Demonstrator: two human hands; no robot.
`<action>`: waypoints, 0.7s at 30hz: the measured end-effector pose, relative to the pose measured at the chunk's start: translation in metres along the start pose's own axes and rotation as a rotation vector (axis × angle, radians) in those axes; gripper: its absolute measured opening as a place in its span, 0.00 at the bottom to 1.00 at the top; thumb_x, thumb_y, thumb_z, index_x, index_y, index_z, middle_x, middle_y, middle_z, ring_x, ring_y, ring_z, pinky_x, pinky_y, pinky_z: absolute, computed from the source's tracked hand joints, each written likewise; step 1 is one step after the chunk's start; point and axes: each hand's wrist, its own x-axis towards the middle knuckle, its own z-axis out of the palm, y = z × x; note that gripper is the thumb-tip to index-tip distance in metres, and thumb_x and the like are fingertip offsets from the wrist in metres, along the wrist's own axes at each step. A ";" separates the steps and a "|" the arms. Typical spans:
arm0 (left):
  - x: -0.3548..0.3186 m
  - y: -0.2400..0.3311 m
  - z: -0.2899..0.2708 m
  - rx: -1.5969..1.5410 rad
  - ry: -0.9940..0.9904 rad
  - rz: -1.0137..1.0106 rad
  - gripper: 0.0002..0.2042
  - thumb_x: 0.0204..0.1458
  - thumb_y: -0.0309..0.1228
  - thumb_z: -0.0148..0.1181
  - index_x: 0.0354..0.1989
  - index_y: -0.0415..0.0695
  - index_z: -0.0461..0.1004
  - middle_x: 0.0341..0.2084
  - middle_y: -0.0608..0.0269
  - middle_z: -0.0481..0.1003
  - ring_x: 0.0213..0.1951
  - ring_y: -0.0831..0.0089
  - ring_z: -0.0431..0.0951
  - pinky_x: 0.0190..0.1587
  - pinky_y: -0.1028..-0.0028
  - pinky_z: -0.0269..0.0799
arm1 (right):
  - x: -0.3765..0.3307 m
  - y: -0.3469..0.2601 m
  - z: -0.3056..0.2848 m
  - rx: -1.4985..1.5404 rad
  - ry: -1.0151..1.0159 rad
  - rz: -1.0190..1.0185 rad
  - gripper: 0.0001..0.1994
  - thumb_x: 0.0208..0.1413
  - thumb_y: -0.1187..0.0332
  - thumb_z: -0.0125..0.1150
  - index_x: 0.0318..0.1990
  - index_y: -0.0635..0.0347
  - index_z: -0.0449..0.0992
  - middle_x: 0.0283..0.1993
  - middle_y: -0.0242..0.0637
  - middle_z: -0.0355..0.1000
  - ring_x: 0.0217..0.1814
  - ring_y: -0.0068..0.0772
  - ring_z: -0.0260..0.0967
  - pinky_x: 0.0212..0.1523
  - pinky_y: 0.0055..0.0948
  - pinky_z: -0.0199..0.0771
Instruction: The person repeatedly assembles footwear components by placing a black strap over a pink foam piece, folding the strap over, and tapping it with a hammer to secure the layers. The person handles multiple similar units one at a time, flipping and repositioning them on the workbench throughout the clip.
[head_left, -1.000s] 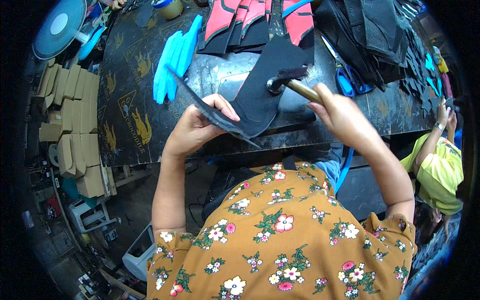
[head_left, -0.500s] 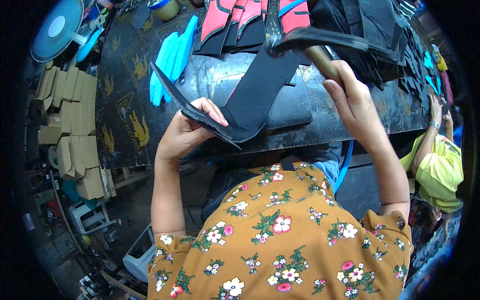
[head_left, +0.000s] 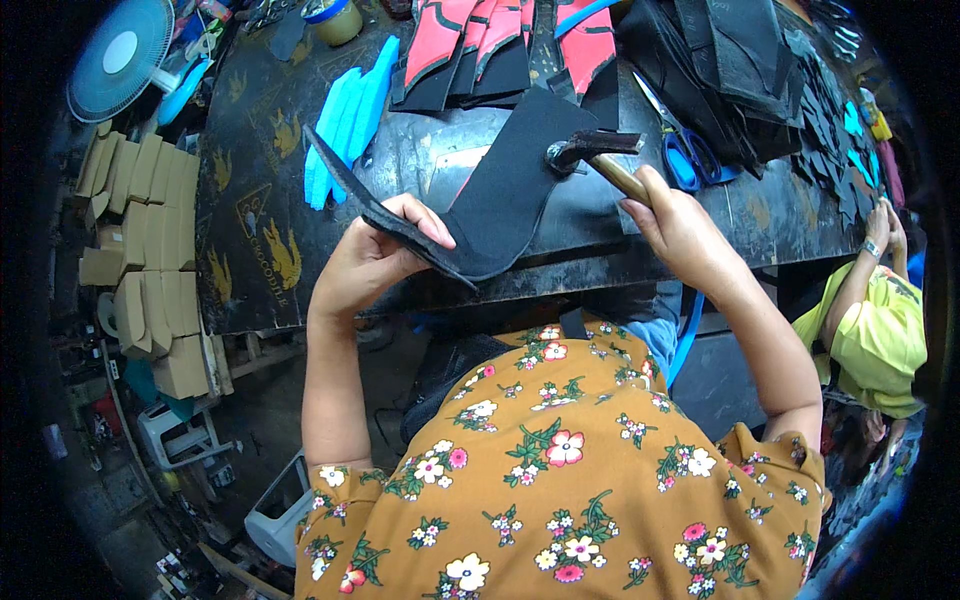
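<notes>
A black padded fabric piece (head_left: 510,170) lies partly on a dark slab (head_left: 596,222) at the table's front edge. One end of it bends up to the left in a curved flap. My left hand (head_left: 375,250) pinches this raised part between thumb and fingers. My right hand (head_left: 690,225) is closed round the wooden handle of a hammer (head_left: 612,172). The hammer's metal head is down at the right edge of the black piece; whether it touches cannot be made out.
Blue strips (head_left: 350,130), red-and-black cut pieces (head_left: 436,50), scissors (head_left: 690,150) and a stack of black pieces (head_left: 740,70) lie on the dark table (head_left: 245,250). A lidded jar (head_left: 335,24) stands far left. At right, a person in yellow (head_left: 875,320) works nearby.
The hammer has come down onto or close to the black piece's right edge, my right hand lowering with it. The scissors behind now show. My left hand keeps its hold.
</notes>
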 end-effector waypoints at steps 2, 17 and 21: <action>0.000 0.002 -0.003 0.281 0.034 0.102 0.10 0.57 0.16 0.66 0.45 0.40 0.78 0.51 0.57 0.78 0.52 0.69 0.80 0.59 0.67 0.77 | 0.000 0.009 -0.003 -0.031 0.006 0.025 0.15 0.72 0.57 0.57 0.50 0.61 0.66 0.35 0.62 0.76 0.41 0.73 0.74 0.41 0.57 0.74; 0.059 0.025 0.029 0.380 -0.019 -0.081 0.15 0.60 0.30 0.67 0.53 0.43 0.73 0.48 0.63 0.74 0.52 0.70 0.73 0.60 0.69 0.68 | -0.019 -0.013 -0.038 0.803 0.693 -0.485 0.21 0.80 0.55 0.41 0.62 0.65 0.66 0.24 0.27 0.62 0.20 0.14 0.56 0.21 0.17 0.55; 0.067 -0.012 0.024 0.543 -0.058 -0.155 0.08 0.60 0.28 0.66 0.42 0.40 0.74 0.37 0.64 0.75 0.47 0.74 0.73 0.55 0.70 0.69 | -0.019 -0.023 -0.003 0.368 0.404 -0.310 0.18 0.76 0.57 0.50 0.59 0.63 0.65 0.27 0.41 0.70 0.23 0.42 0.68 0.28 0.41 0.68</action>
